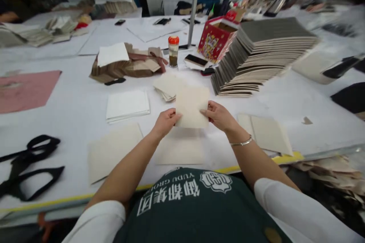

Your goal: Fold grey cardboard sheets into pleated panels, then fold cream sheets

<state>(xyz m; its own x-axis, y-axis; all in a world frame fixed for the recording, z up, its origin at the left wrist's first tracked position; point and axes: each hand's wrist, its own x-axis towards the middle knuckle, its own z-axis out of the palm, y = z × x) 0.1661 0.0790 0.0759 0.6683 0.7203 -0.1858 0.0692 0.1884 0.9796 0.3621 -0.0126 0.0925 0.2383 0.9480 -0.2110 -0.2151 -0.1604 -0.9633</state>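
Observation:
A flat cream-coloured piece [192,107], paper or cloth I cannot tell, is held up above the table between both hands. My left hand [166,122] pinches its left edge, thumb on the face towards me. At the right edge my right hand [219,115] grips it the same way. Under it on the table lies another cream piece [181,152]. Just behind it rests a small stack of cream pieces [169,86]. Left of my hands is a stack of white sheets [127,105], with a larger cream sheet [111,150] nearer me.
Black scissors [31,163] lie at the left. A tall grey-and-cream stack [265,57] leans at the right, beside a red box [216,40]. A jar with an orange lid [173,51] and a phone [196,60] stand near a metal pole [194,7]. Cream sheets [269,133] lie right.

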